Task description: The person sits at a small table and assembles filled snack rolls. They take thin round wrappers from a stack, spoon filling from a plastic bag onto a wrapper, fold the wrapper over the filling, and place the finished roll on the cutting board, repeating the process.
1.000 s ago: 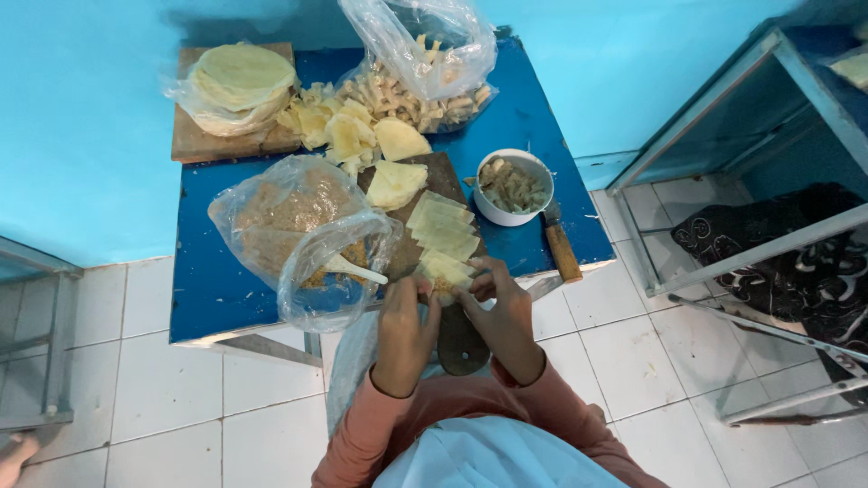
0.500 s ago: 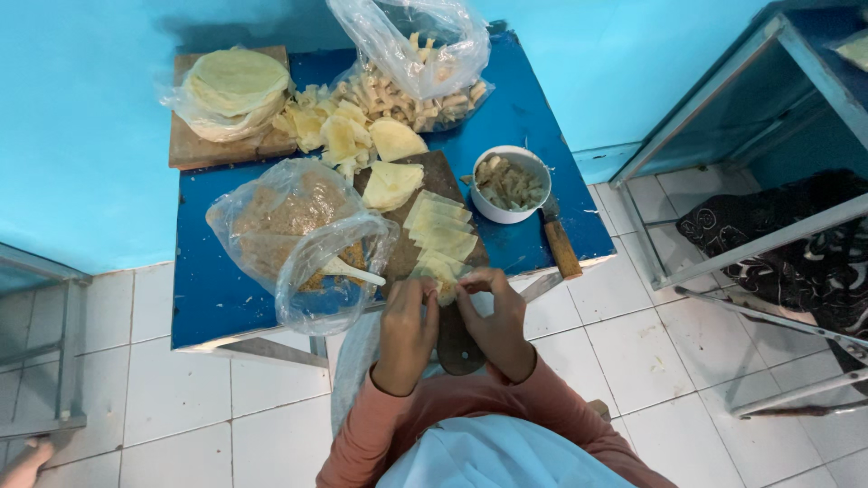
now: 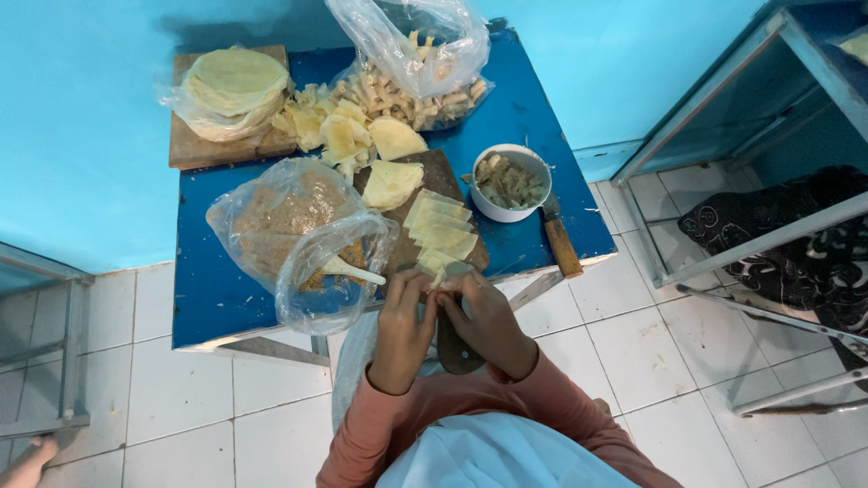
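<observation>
Seen from above, a person at a small blue counter [image 3: 217, 298] works a pale strip of dough wrapper [image 3: 445, 271] between both hands at the counter's near edge, just over the end of a dark wooden cutting board [image 3: 443, 172]. The left hand [image 3: 404, 325] and right hand [image 3: 488, 316] are closed together, fingertips pinching the strip from either side. The sheet looks thin, soft and light, likely to tear or stick if squeezed hard; its edges seem the safest hold. More cut strips [image 3: 441, 230] lie fanned on the board, touching the working piece. Just beside them stand a white bowl of filling [image 3: 511, 181] and a wooden-handled knife [image 3: 559, 242]. A clear bag of brown crumbs [image 3: 289, 226] sits to the left, and a stack of round wrappers [image 3: 231, 86] rests bagged at the far corner.
</observation>
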